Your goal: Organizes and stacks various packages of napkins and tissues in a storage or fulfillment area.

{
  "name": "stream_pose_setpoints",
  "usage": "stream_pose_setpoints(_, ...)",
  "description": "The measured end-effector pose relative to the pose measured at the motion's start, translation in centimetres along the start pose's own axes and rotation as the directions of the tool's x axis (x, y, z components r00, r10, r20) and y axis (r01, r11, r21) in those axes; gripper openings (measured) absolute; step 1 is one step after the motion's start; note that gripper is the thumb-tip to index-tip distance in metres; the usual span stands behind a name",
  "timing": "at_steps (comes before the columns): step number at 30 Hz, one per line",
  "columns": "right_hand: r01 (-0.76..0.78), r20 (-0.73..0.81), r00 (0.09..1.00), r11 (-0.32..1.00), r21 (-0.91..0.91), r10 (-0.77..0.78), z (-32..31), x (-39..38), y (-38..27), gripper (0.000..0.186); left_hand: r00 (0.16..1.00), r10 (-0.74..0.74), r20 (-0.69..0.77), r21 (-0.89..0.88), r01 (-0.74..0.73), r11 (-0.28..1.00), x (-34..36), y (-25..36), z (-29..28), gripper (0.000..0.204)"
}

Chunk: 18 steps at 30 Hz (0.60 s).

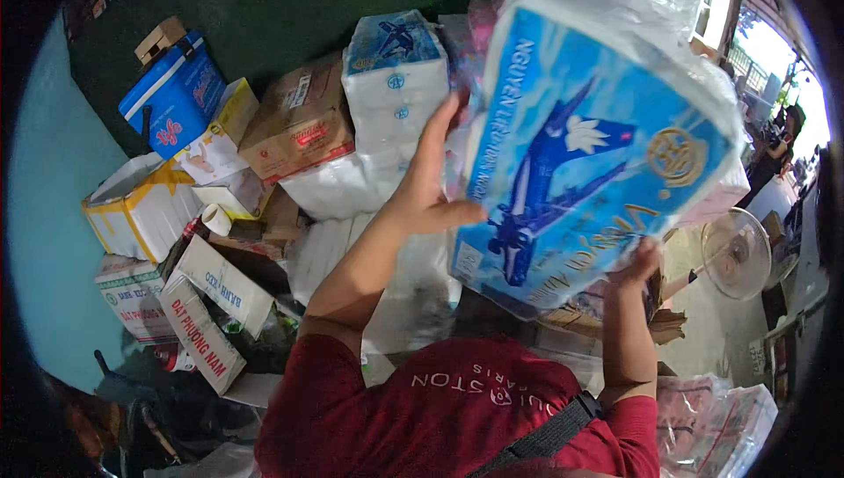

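The big blue-printed pack (585,153) sat tilted between the person's hands, which were well apart and both clasped on it: the left hand (424,186) along one side, the right hand (635,269) at its lower edge. A white pack (387,95) stood just beyond the left hand. Slick wrap, I judged, wanted broad palms and low support, not pinching.
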State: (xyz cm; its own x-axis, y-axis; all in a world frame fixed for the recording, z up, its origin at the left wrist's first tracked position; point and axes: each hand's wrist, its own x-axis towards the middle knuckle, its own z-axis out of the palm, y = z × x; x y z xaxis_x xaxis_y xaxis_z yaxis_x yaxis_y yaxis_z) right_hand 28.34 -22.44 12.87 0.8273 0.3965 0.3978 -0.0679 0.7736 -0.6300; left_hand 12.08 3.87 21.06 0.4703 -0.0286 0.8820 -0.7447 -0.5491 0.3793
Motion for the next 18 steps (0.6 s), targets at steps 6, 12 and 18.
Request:
stream_pose_setpoints(6, 0.359, -0.306, 0.881, 0.931, -0.065, -0.361, 0.7, 2.1, -7.8, 0.055, 0.902, -0.305, 0.307, -0.347, 0.404, 0.846, -9.1, -4.8, 0.2, 0.138)
stream_pose_setpoints(12, 0.55, -0.286, 0.77, 0.82, -0.156, -0.571, 5.0, 6.9, -11.9, 0.044, 0.891, -0.372, 0.26, -0.31, 0.442, 0.842, -8.9, -3.3, -0.3, 0.129)
stream_pose_setpoints(18, 0.588, 0.129, 0.808, 0.776, -0.227, -0.575, 11.0, 11.6, -13.4, 0.041, 0.875, -0.48, -0.058, -0.679, 0.318, 0.662, -9.2, -1.6, 2.2, 0.101)
